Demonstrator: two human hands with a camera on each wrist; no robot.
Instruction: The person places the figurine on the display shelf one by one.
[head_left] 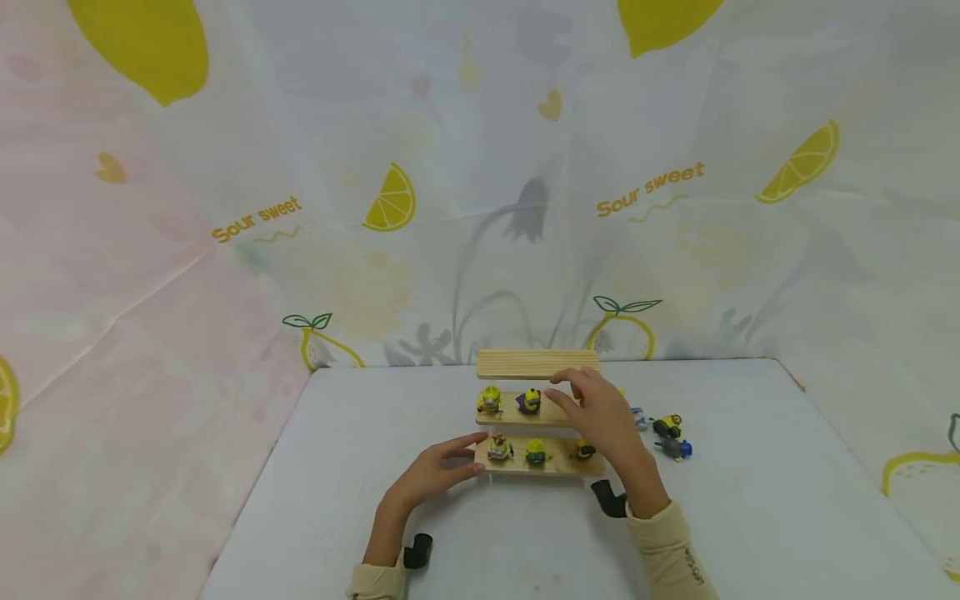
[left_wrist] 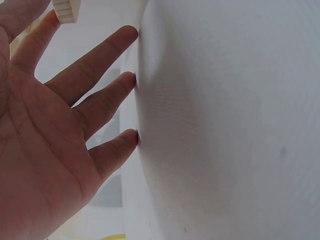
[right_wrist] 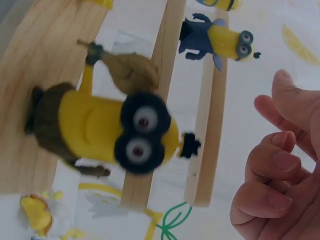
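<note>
A three-tier wooden display shelf (head_left: 540,463) carries small yellow minion figurines. My left hand (head_left: 438,473) touches the bottom tier's left end with thumb and index finger. Its other fingers (left_wrist: 102,102) are straight and spread, tips against the white surface. By the middle tier's right part is my right hand (head_left: 600,414), its thumb and index finger apart with nothing between them. Nearest that hand stand a blue-caped minion (right_wrist: 222,42) on the middle tier and a brown-skirted minion (right_wrist: 95,117) with a club-like piece on the bottom tier. The hand covers the middle tier's right end.
Loose figurines lie on the white table (head_left: 750,517) right of the shelf, among them a yellow-and-black one (head_left: 666,427) and a grey-and-blue one (head_left: 676,448). A lemon-print cloth (head_left: 480,275) hangs behind. More figurines, such as a green-and-yellow one (head_left: 536,452), stand on the shelf.
</note>
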